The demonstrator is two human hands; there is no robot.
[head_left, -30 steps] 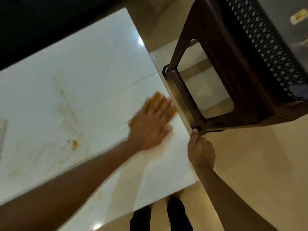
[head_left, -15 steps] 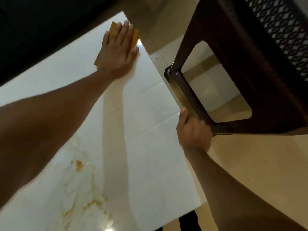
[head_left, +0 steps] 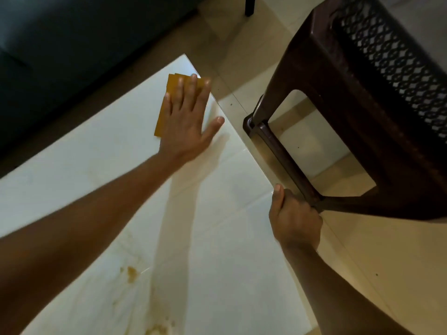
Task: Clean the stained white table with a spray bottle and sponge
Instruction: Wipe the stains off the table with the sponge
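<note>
Straight fingers (head_left: 191, 90) of the left hand (head_left: 186, 122) lie flat and spread on a thin rectangular orange-yellow sponge (head_left: 169, 97), pressing it onto the glossy white rectangular table (head_left: 229, 238); the thumb reaches out toward 3 o'clock and rests on the bare tabletop. Sponge and hand sit close to the table's far corner at 12 o'clock, the sponge's far end touching the right-hand edge there, with little surface left beyond it.

At 4 o'clock from that hand, the right hand (head_left: 294, 220) curls over the table's right edge and grasps it, thumb on top, beside the foot of a dark brown plastic stool (head_left: 350, 97) with a lattice seat, which stands on the beige tiled floor (head_left: 362, 250) just beside that edge.

Brown stains (head_left: 131, 273) mark the near tabletop around 7 o'clock, with more at the bottom edge. Open white surface lies between the stains and the sponge. A dark sofa (head_left: 72, 44) fills 10 o'clock, near the table's far edge.
</note>
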